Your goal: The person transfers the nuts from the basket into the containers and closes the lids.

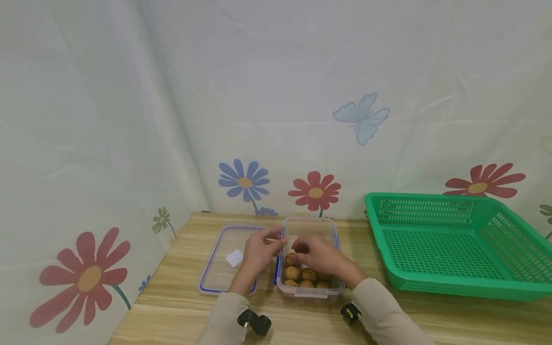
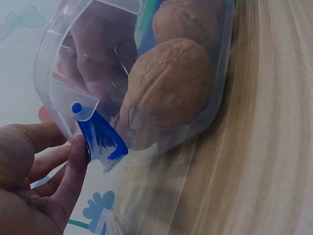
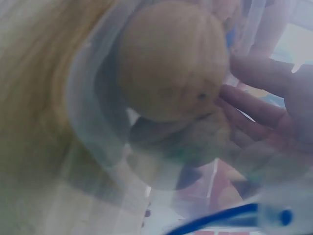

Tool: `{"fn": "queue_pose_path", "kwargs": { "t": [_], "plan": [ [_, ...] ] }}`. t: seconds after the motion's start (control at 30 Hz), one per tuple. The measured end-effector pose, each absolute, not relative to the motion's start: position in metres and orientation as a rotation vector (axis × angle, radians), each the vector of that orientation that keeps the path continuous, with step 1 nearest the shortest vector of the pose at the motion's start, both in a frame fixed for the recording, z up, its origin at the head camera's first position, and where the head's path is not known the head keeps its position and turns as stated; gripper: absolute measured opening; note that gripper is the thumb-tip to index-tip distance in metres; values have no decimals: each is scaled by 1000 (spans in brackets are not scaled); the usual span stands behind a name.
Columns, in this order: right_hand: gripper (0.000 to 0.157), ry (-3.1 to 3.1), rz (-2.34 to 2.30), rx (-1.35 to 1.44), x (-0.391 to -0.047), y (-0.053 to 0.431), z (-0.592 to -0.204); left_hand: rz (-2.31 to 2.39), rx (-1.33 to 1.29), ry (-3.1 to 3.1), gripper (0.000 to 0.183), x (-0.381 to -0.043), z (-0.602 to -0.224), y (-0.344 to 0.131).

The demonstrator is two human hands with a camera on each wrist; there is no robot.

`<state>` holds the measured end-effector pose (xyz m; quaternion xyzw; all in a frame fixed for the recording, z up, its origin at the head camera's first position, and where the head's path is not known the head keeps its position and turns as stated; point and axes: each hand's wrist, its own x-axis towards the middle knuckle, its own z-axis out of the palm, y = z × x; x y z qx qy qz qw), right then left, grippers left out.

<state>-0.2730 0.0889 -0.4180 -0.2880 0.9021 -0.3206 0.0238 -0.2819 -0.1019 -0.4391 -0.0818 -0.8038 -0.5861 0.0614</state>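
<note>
A clear plastic food box with blue latches stands lidless on the table, several walnuts in its near half. At the box's left wall is my left hand; in the left wrist view its thumb and fingers pinch the rim beside a hanging blue latch. My right hand reaches inside the box, its bent fingers and thumb at a walnut by the left wall. Through the cloudy plastic in the right wrist view, its fingers meet walnuts; the exact contact is blurred.
Left of the box lies its clear lid with a blue seal and a white paper square. A large green plastic basket stands to the right. Behind the wooden table hangs a flower-printed cloth.
</note>
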Motion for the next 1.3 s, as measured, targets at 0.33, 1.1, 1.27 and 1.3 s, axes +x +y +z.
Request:
{"fn": "queue_pose_path", "kwargs": {
  "t": [0.33, 1.1, 1.27, 1.3],
  "plan": [
    [29, 2831, -1204, -896, -261, 80, -398, -1798, -261, -2437, 39, -277, -425, -108],
    [68, 2508, -1726, -573, -237, 2, -393, -1485, -96, -2474, 54, -265, -402, -197],
    [73, 2545, -1820, -436, -235, -17, -399, -1419, -137, -2513, 62, -264, -407, -215],
    [74, 2567, -1827, -399, -235, -21, -401, -1407, -159, -2519, 63, -264, -408, -218]
  ]
}}
